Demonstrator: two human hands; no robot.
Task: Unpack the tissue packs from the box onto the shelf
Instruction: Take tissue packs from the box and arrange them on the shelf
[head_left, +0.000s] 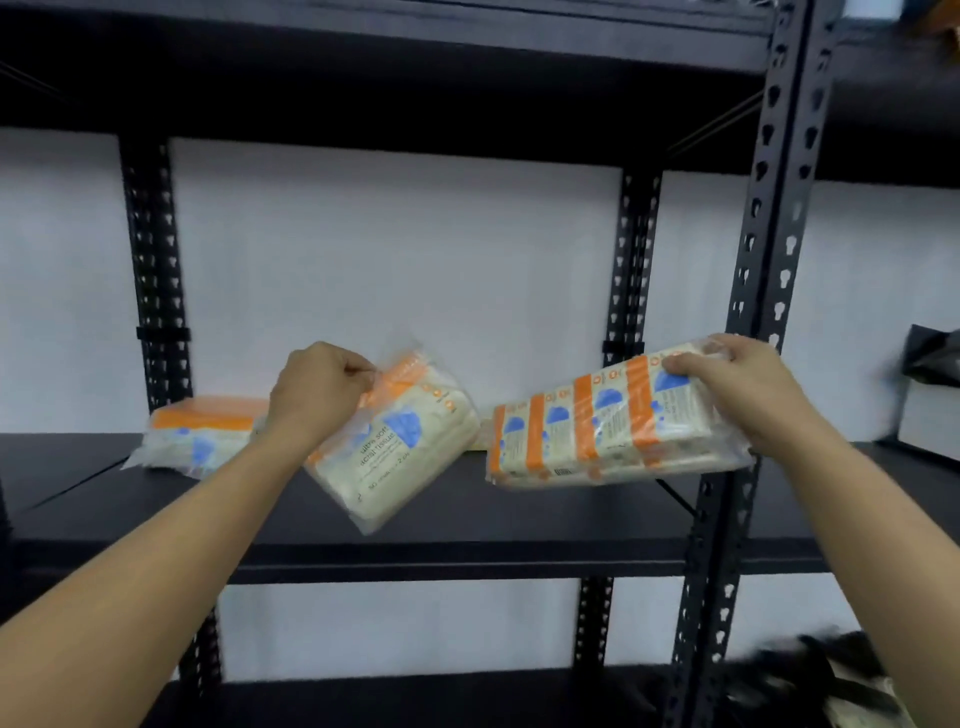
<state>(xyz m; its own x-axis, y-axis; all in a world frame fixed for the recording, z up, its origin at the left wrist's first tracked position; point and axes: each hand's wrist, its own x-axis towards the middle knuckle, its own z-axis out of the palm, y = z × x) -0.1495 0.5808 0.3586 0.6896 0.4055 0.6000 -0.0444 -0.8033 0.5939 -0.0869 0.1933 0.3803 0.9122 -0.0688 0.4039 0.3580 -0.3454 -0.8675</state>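
Head view: the left hand (317, 387) pinches one tissue pack (402, 441) by its wrapper, and the right hand (737, 384) grips a second pack (597, 426), both above the shelf (467, 525). A third pack (202, 434) lies far left. This looks like the placing step; next, lower both flat and release.

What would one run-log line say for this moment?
left hand: holds tissue pack | right hand: holds second pack | shelf: one pack
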